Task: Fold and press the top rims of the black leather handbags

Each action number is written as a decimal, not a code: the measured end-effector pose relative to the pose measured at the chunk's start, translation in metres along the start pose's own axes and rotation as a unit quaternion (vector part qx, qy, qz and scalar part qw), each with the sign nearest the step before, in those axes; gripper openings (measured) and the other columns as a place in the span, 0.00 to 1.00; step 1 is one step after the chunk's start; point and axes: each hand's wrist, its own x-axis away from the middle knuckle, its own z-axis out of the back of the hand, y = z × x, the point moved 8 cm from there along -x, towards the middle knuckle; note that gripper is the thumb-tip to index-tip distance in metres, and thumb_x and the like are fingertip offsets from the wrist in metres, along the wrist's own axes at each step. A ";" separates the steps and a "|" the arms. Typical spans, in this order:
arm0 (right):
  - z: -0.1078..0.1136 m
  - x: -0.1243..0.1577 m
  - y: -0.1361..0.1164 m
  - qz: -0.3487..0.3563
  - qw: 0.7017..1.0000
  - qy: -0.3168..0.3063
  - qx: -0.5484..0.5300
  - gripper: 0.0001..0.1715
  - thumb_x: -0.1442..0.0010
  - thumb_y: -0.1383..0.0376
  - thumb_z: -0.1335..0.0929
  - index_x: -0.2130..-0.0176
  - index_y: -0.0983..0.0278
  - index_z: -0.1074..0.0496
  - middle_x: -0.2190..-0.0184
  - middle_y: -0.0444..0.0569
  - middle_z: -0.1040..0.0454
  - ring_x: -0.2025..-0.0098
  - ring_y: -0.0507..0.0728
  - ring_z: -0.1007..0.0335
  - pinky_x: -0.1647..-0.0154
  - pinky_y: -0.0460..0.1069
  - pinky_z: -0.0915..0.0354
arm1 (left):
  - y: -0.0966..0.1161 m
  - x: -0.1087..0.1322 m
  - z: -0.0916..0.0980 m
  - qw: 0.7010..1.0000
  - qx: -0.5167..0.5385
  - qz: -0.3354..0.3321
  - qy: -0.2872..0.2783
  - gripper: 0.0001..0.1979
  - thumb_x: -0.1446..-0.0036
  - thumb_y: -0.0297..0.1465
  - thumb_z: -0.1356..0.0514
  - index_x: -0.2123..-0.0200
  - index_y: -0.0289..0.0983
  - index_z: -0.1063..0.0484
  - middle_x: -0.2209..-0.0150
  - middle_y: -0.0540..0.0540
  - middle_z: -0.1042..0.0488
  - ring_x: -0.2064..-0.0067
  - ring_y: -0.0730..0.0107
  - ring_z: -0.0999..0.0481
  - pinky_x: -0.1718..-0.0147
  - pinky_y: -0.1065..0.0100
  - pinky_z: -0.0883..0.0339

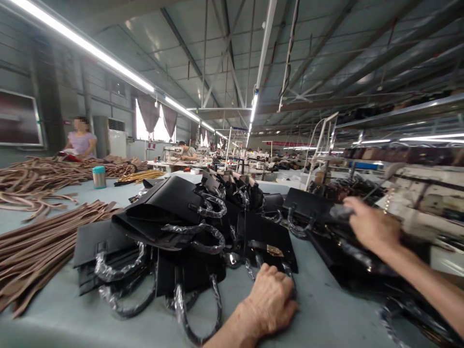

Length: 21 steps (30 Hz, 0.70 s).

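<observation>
Left hand [271, 299] grips a handle [250, 268] just nearer than its black bag [263, 229]; whether right hand [375, 227] grips is unclear.

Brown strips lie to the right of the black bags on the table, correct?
No, the side is wrong: the head view shows the brown strips lying to the left of the black bags on the table.
</observation>
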 end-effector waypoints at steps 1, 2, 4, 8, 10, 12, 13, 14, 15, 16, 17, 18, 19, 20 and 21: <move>-0.032 0.020 -0.007 0.026 0.999 -0.047 0.005 0.21 0.48 0.70 0.40 0.56 0.60 0.29 0.70 0.59 0.24 0.69 0.63 0.28 0.73 0.54 0.42 | -0.003 0.000 0.000 1.000 -0.012 0.004 0.002 0.15 0.48 0.43 0.44 0.68 0.36 0.34 0.67 0.46 0.31 0.62 0.65 0.35 0.59 0.65 0.43; -0.061 0.038 -0.014 0.057 0.995 -0.087 0.004 0.18 0.51 0.71 0.37 0.61 0.58 0.27 0.70 0.56 0.23 0.67 0.62 0.28 0.71 0.53 0.40 | -0.005 0.000 -0.001 1.000 -0.020 0.006 0.005 0.17 0.49 0.45 0.44 0.69 0.36 0.33 0.67 0.46 0.31 0.62 0.64 0.36 0.59 0.64 0.44; -0.098 0.060 -0.022 0.103 0.985 -0.138 0.005 0.15 0.52 0.69 0.35 0.63 0.58 0.27 0.66 0.53 0.23 0.61 0.64 0.28 0.63 0.54 0.38 | -0.007 0.001 -0.001 1.000 -0.029 0.003 0.010 0.20 0.51 0.48 0.44 0.71 0.36 0.33 0.68 0.46 0.32 0.61 0.64 0.37 0.58 0.64 0.44; -0.104 0.065 -0.042 0.178 0.966 -0.186 -0.012 0.31 0.57 0.70 0.34 0.50 0.60 0.33 0.49 0.51 0.31 0.48 0.60 0.36 0.48 0.51 0.42 | -0.002 0.000 0.000 0.999 -0.045 -0.018 0.011 0.14 0.50 0.42 0.43 0.75 0.35 0.35 0.70 0.48 0.33 0.62 0.66 0.37 0.58 0.64 0.44; -0.086 0.068 -0.062 0.190 0.964 -0.185 -0.029 0.29 0.56 0.70 0.35 0.51 0.61 0.34 0.47 0.52 0.34 0.45 0.60 0.40 0.46 0.52 0.45 | 0.002 -0.001 0.003 0.999 -0.042 -0.026 0.020 0.11 0.47 0.37 0.45 0.74 0.36 0.36 0.70 0.48 0.33 0.63 0.66 0.38 0.59 0.64 0.43; -0.068 0.076 -0.082 0.142 0.967 -0.191 -0.089 0.14 0.47 0.64 0.38 0.60 0.62 0.31 0.54 0.55 0.28 0.51 0.62 0.35 0.51 0.54 0.40 | -0.001 -0.003 0.012 0.998 -0.018 0.009 0.061 0.08 0.44 0.34 0.48 0.72 0.36 0.36 0.69 0.47 0.32 0.64 0.67 0.38 0.59 0.64 0.42; -0.068 0.084 -0.087 0.077 0.960 -0.233 -0.135 0.13 0.43 0.58 0.40 0.68 0.62 0.31 0.63 0.54 0.25 0.59 0.61 0.30 0.58 0.54 0.37 | -0.006 -0.003 0.018 0.995 0.001 0.044 0.095 0.08 0.43 0.33 0.50 0.71 0.36 0.36 0.68 0.47 0.33 0.64 0.67 0.37 0.60 0.63 0.42; -0.074 0.097 -0.091 -0.002 0.931 -0.304 -0.201 0.19 0.43 0.52 0.40 0.73 0.63 0.33 0.70 0.54 0.25 0.66 0.60 0.29 0.64 0.53 0.35 | -0.013 -0.002 0.025 0.987 0.022 0.084 0.132 0.08 0.41 0.31 0.52 0.70 0.36 0.37 0.68 0.46 0.33 0.64 0.67 0.38 0.61 0.63 0.41; -0.083 0.113 -0.096 -0.080 0.883 -0.378 -0.267 0.24 0.44 0.47 0.41 0.75 0.63 0.35 0.74 0.53 0.26 0.71 0.59 0.28 0.69 0.52 0.35 | -0.019 0.000 0.031 0.977 0.043 0.120 0.169 0.09 0.40 0.30 0.54 0.70 0.36 0.37 0.67 0.46 0.33 0.64 0.67 0.38 0.61 0.63 0.41; -0.089 0.127 -0.103 -0.132 0.833 -0.427 -0.326 0.28 0.44 0.44 0.43 0.75 0.64 0.36 0.76 0.53 0.26 0.74 0.58 0.28 0.71 0.51 0.34 | -0.024 0.003 0.035 0.967 0.060 0.144 0.201 0.10 0.40 0.29 0.55 0.70 0.35 0.38 0.68 0.45 0.33 0.64 0.67 0.38 0.62 0.63 0.41; -0.096 0.140 -0.111 -0.197 0.758 -0.470 -0.408 0.29 0.45 0.42 0.42 0.74 0.65 0.35 0.76 0.53 0.26 0.74 0.56 0.28 0.72 0.50 0.34 | -0.025 0.005 0.038 0.960 0.073 0.151 0.223 0.11 0.39 0.28 0.56 0.71 0.35 0.38 0.68 0.45 0.34 0.65 0.67 0.38 0.62 0.63 0.40; -0.101 0.151 -0.120 -0.254 0.673 -0.493 -0.490 0.30 0.46 0.42 0.41 0.73 0.66 0.35 0.75 0.53 0.25 0.74 0.56 0.28 0.71 0.49 0.33 | -0.024 0.006 0.040 0.958 0.081 0.141 0.235 0.11 0.39 0.28 0.57 0.71 0.36 0.39 0.69 0.45 0.34 0.65 0.67 0.38 0.62 0.63 0.40; -0.105 0.159 -0.130 -0.303 0.581 -0.497 -0.568 0.29 0.47 0.42 0.39 0.73 0.66 0.35 0.75 0.53 0.25 0.73 0.55 0.28 0.71 0.48 0.33 | -0.021 0.006 0.041 0.960 0.088 0.118 0.239 0.11 0.39 0.27 0.56 0.71 0.36 0.39 0.69 0.45 0.34 0.65 0.67 0.37 0.63 0.63 0.40; -0.108 0.164 -0.138 -0.349 0.490 -0.486 -0.634 0.28 0.48 0.43 0.36 0.74 0.67 0.35 0.76 0.53 0.26 0.74 0.54 0.29 0.71 0.47 0.33 | -0.016 0.006 0.041 0.963 0.097 0.088 0.237 0.10 0.39 0.27 0.56 0.70 0.36 0.39 0.69 0.45 0.35 0.65 0.67 0.37 0.63 0.62 0.40; -0.111 0.167 -0.144 -0.367 0.445 -0.468 -0.669 0.27 0.48 0.45 0.35 0.75 0.67 0.35 0.79 0.51 0.27 0.75 0.53 0.30 0.73 0.46 0.34 | -0.011 0.006 0.040 0.966 0.107 0.055 0.229 0.09 0.40 0.27 0.55 0.69 0.36 0.38 0.69 0.45 0.34 0.65 0.66 0.37 0.63 0.62 0.39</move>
